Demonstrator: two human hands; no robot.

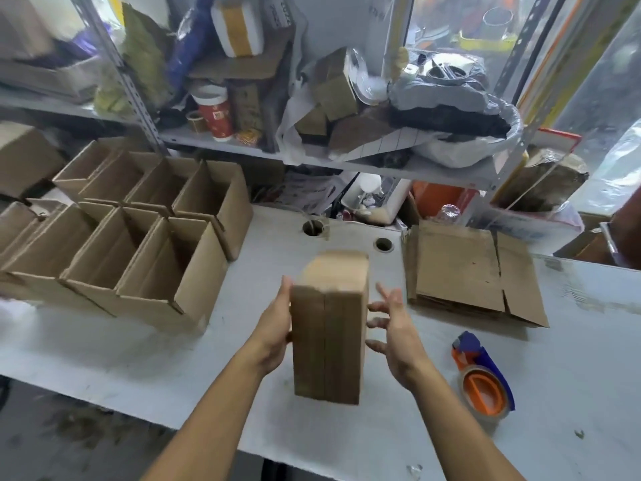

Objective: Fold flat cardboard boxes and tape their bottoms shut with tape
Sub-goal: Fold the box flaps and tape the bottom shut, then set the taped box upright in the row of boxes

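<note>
Head camera looks steeply down, close over table (104,355).

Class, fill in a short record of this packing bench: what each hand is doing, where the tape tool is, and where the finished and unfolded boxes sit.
Left hand: holds the left side of the folded box
Right hand: fingers spread beside the box, apparently not gripping
Box seam: faces the camera; tape not discernible
Tape dispenser: on the table, right of the hands
Flat boxes: stacked far right
Open boxes: rows at left
</note>
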